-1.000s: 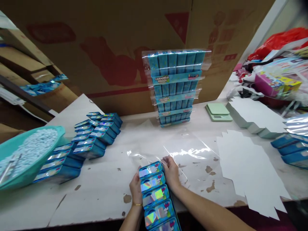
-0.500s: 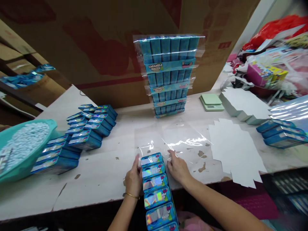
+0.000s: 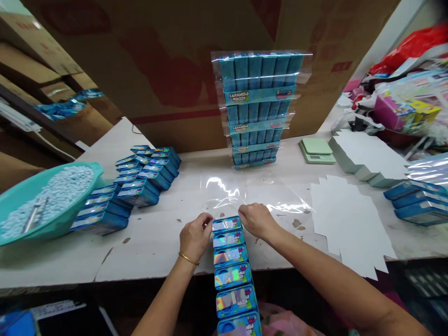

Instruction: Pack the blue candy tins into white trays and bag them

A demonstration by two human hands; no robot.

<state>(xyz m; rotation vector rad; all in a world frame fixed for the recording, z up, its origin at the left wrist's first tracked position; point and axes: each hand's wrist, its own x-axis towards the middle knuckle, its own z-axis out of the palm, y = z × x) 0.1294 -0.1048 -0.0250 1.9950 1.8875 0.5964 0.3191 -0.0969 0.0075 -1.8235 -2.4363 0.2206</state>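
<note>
A row of blue candy boxes [image 3: 231, 275] in a tray runs from the table's front edge toward my body, its far end between my hands. My left hand [image 3: 196, 237] is closed in a pinch beside the left far corner of the row, at the near edge of a clear plastic bag [image 3: 224, 191]. On the other side, my right hand [image 3: 257, 220] pinches the same edge close to the right far corner. The bag lies flat and shiny on the table beyond the boxes. Whether the boxes have entered its mouth is hard to see.
Wrapped box trays [image 3: 259, 107] stand stacked against a big carton [image 3: 168, 79]. Leftward are loose blue boxes [image 3: 105, 212] and a teal basin [image 3: 96, 170] of pale candies. Rightward lie a green scale [image 3: 317, 151], white card sheets [image 3: 350, 224] and more blue boxes [image 3: 418, 200].
Both hands have closed to pinches at the bag's near edge; the right forefinger was pointing out before. The bag's near edge has shifted between the hands. The camera view has moved.
</note>
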